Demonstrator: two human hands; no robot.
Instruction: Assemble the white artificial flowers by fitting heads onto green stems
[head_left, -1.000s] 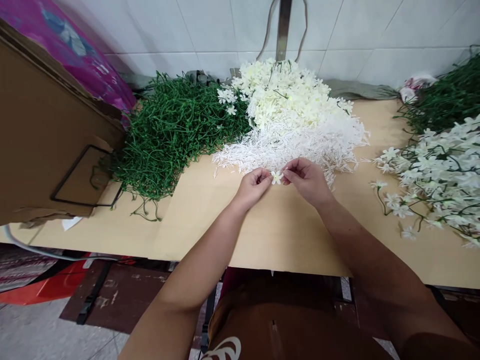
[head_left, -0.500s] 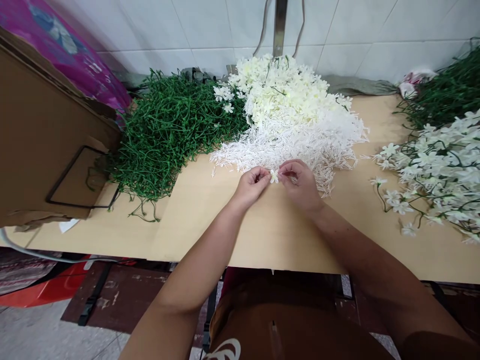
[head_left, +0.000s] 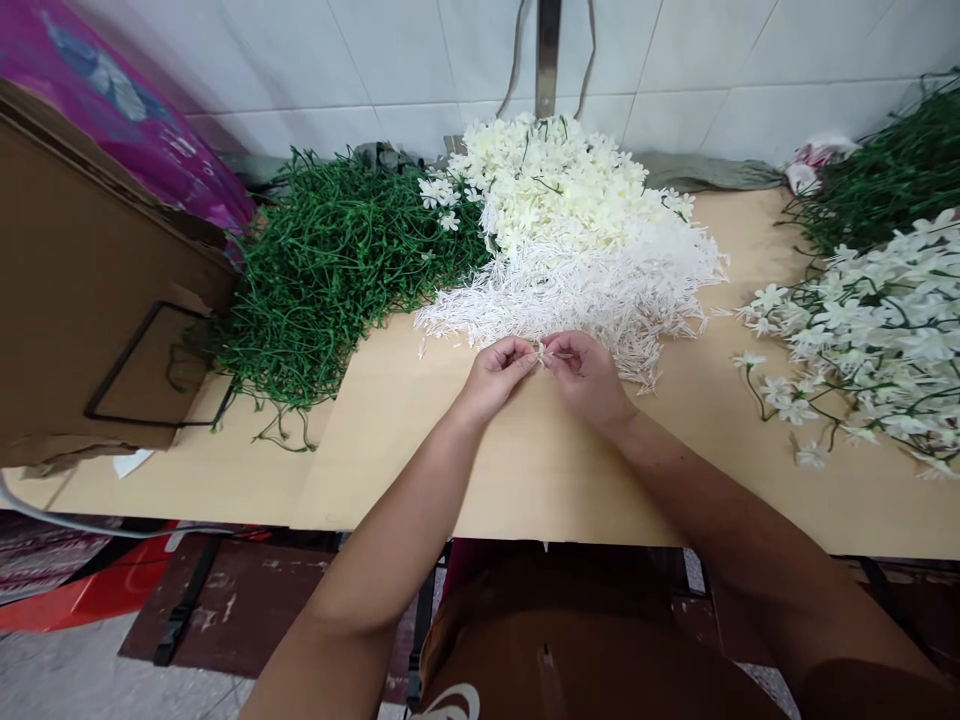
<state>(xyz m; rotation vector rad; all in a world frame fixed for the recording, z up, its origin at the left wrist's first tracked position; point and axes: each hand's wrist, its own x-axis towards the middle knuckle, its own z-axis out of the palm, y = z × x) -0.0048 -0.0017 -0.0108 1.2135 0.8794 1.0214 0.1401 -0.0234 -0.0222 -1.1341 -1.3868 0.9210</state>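
My left hand (head_left: 493, 380) pinches a small white artificial flower (head_left: 540, 353) between thumb and forefinger, just above the table. From the other side my right hand (head_left: 589, 378) meets it, its thumb and forefinger pressed together at the petals. A small pale bit shows at the right fingertips, but what they hold is too small to make out. The petals are partly covered by the fingers. Just beyond both hands lies a heap of thin white plastic sticks (head_left: 540, 298), with a pile of cream-white flower heads (head_left: 570, 190) behind it.
Green artificial stems (head_left: 337, 260) are heaped to the left, beside a cardboard box (head_left: 90, 290) and a purple bag (head_left: 165, 120). White flowers on green stems (head_left: 892, 340) lie at the right, before more green stems (head_left: 892, 180). A tiled wall (head_left: 682, 60) closes off the back.
The flower has turned from facing me to nearly edge-on. My right hand has come slightly left and lower, closer to my left hand. The view has shifted a little.
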